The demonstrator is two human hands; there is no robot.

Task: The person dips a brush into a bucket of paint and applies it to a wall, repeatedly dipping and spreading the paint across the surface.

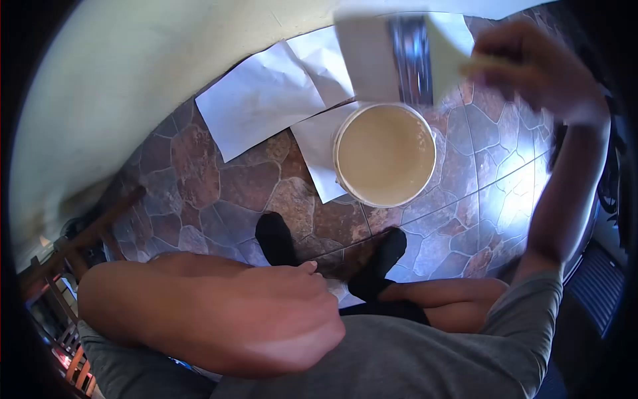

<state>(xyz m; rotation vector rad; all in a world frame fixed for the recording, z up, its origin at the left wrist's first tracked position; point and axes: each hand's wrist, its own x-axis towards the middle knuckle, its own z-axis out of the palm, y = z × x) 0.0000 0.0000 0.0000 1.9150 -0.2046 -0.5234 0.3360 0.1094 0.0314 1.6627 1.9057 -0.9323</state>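
Note:
My right hand [535, 70], blurred by motion, is closed around the pale handle of a wide paintbrush [411, 60]. The brush has a shiny metal band, and its blurred bristles point left. It is raised above the far rim of a round bucket [387, 156] that holds cream-coloured paint. My left hand [302, 289] is low in front of my body, near my bent leg. Its back faces me and hides most of the fingers; only a fingertip or two show, so its grip cannot be made out.
White paper sheets [262, 96] lie on the stone-patterned tile floor [249, 179], partly under the bucket. A cream wall [86, 100] curves along the left and top. My feet in black socks [276, 238] stand close to the bucket. Wooden furniture [86, 246] is at the left.

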